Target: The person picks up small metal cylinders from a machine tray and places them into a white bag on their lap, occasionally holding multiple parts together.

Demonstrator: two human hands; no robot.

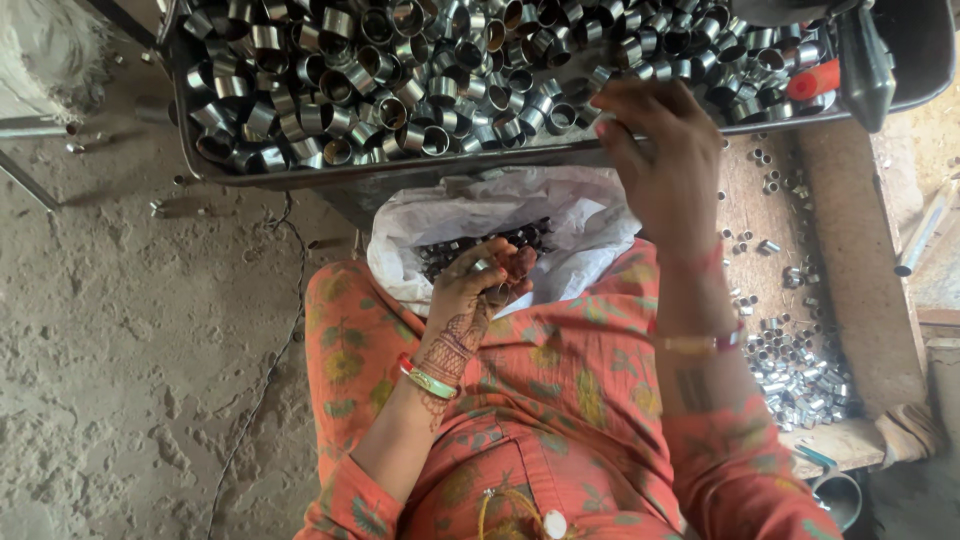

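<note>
- Left hand point(478, 290): I see it over the lap, fingers curled, pinching a small metal ring point(482, 266) at the mouth of the white plastic bag point(520, 205).
- The bag rests on the lap against the tray's near edge, with dark rings inside.
- Right hand point(655, 150): stretched to the near rim of the metal tray point(190, 130), fingers bent down into the shiny rings point(400, 70); I cannot tell what it grips.
- More small rings point(795, 375) lie scattered on the wooden board point(850, 250) to the right.
</note>
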